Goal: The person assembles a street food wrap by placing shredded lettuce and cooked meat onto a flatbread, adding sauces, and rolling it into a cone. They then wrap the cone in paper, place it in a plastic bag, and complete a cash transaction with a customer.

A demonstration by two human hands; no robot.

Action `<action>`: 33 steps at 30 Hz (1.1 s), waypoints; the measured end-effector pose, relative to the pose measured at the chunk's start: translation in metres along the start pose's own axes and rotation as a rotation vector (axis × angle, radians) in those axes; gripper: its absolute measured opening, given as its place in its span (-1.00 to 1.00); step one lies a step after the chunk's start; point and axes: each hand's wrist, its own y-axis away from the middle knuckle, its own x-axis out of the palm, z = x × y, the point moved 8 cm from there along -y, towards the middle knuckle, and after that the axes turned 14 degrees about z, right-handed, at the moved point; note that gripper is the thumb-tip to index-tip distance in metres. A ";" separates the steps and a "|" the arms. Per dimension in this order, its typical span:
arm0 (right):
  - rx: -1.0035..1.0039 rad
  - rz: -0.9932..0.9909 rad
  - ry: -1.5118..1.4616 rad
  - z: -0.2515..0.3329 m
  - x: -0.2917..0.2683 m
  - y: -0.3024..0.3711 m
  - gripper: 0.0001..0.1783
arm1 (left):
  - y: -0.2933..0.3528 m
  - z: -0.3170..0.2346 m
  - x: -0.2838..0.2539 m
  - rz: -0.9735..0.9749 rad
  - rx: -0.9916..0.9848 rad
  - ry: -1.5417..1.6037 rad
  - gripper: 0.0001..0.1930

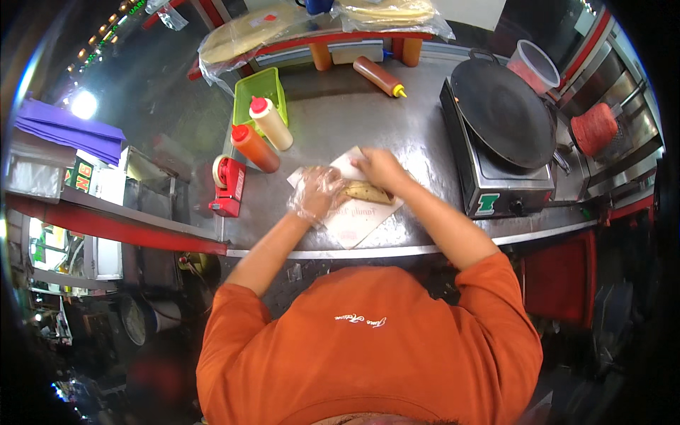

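A browned rolled flatbread wrap (367, 193) lies across a sheet of white printed wrapping paper (356, 225) on the steel counter. My left hand (316, 190), in a clear plastic glove, is closed over the left end of the roll and presses it onto the paper. Bare, my right hand (382, 170) pinches the paper's far edge, just beyond the roll. Part of the paper stands up between the two hands. My fingers and the glove hide the left end of the roll.
Left of the paper are a red tape dispenser (227, 185), an orange sauce bottle (256, 149), a cream sauce bottle (272, 125) and a green basket (280, 83). A brown bottle (379, 76) lies farther back. At right, a black griddle pan (504, 113) sits on a stove (496, 200).
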 end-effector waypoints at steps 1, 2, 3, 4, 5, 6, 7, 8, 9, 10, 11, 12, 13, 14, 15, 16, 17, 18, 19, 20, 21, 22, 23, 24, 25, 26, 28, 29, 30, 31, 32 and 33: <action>0.042 0.027 0.023 -0.007 -0.003 -0.008 -0.72 | -0.005 -0.003 0.002 0.057 0.035 -0.024 -0.58; -0.058 -0.127 0.059 -0.001 -0.015 -0.008 -0.73 | -0.012 -0.004 0.004 0.111 0.069 -0.050 -0.56; -0.125 -0.337 0.111 0.003 -0.030 -0.001 -0.75 | -0.020 -0.003 0.003 0.135 0.107 -0.085 -0.53; -0.175 -0.488 0.166 0.007 -0.037 0.009 -0.76 | -0.030 -0.002 0.009 0.226 0.154 -0.042 -0.50; -0.272 -0.527 0.089 0.012 -0.032 0.021 -0.78 | -0.037 -0.003 0.015 0.285 0.204 0.008 -0.46; -0.355 -0.509 0.016 0.014 -0.025 0.037 -0.81 | -0.043 0.000 0.025 0.392 0.224 0.118 -0.37; -0.445 -0.497 -0.051 0.017 -0.019 0.056 -0.83 | -0.045 0.003 0.033 0.454 0.216 0.118 -0.34; -0.417 -0.343 -0.160 0.017 -0.001 0.065 -0.84 | -0.051 0.010 0.034 0.433 0.191 0.146 -0.35; -0.384 -0.169 -0.241 0.020 0.022 0.078 -0.79 | -0.049 0.013 0.035 0.386 0.168 0.196 -0.35; -0.409 -0.121 -0.198 0.032 0.038 0.093 -0.74 | -0.046 0.012 0.036 0.342 0.175 0.166 -0.36; -0.320 0.053 -0.228 0.035 0.062 0.103 -0.70 | -0.041 0.011 0.035 0.270 0.170 0.136 -0.38; -0.428 0.103 -0.146 0.049 0.071 0.121 -0.70 | -0.035 0.008 0.037 0.240 0.158 0.100 -0.39; -0.298 0.235 -0.303 0.042 0.085 0.134 -0.71 | -0.028 0.003 0.036 0.198 0.193 0.104 -0.41; -0.311 0.201 -0.394 0.045 0.088 0.144 -0.73 | -0.019 -0.003 0.037 0.195 0.219 0.103 -0.43; -0.206 0.265 -0.486 0.040 0.099 0.148 -0.74 | -0.010 -0.008 0.035 0.161 0.248 0.108 -0.45; -0.291 0.117 -0.367 0.045 0.090 0.153 -0.75 | -0.002 -0.015 0.037 0.173 0.272 0.039 -0.50; -0.319 0.033 -0.246 0.048 0.086 0.154 -0.75 | 0.005 -0.019 0.038 0.205 0.283 0.080 -0.51; -0.334 -0.059 -0.142 0.049 0.082 0.154 -0.75 | 0.010 -0.021 0.037 0.217 0.300 0.118 -0.53; -0.360 -0.073 -0.008 0.053 0.084 0.151 -0.75 | 0.015 -0.024 0.037 0.240 0.324 0.151 -0.54; -0.372 -0.092 0.107 0.056 0.085 0.146 -0.74 | 0.018 -0.025 0.034 0.217 0.321 0.204 -0.56; -0.345 -0.071 0.207 0.056 0.088 0.140 -0.74 | 0.020 -0.026 0.032 0.203 0.316 0.188 -0.57; -0.406 -0.031 0.253 0.062 0.092 0.136 -0.73 | 0.021 -0.027 0.030 0.189 0.311 0.172 -0.57; -0.394 -0.022 0.264 0.062 0.092 0.131 -0.75 | 0.022 -0.027 0.028 0.165 0.297 0.163 -0.58; -0.386 -0.014 0.278 0.063 0.091 0.127 -0.77 | 0.024 -0.029 0.025 0.127 0.311 0.103 -0.58; -0.375 0.027 0.290 0.063 0.093 0.123 -0.80 | 0.026 -0.031 0.020 0.077 0.314 0.049 -0.58; -0.378 -0.044 0.310 0.065 0.087 0.123 -0.81 | 0.029 -0.032 0.016 0.025 0.315 -0.007 -0.57; -0.366 -0.115 0.334 0.066 0.081 0.124 -0.83 | 0.028 -0.028 0.034 0.310 0.302 0.085 -0.57; -0.378 -0.146 0.312 0.067 0.077 0.124 -0.83 | 0.030 -0.028 0.037 0.386 0.323 0.162 -0.56; -0.373 -0.168 0.279 0.065 0.074 0.123 -0.83 | 0.032 -0.025 0.028 0.315 0.353 0.254 -0.56; -0.345 -0.181 0.230 0.062 0.070 0.120 -0.83 | 0.033 -0.022 0.024 0.297 0.356 0.287 -0.57; -0.330 -0.242 0.202 0.059 0.063 0.117 -0.84 | 0.033 -0.020 0.017 0.233 0.371 0.340 -0.58; -0.283 -0.251 0.190 0.055 0.058 0.110 -0.84 | 0.032 -0.016 0.013 0.194 0.359 0.395 -0.60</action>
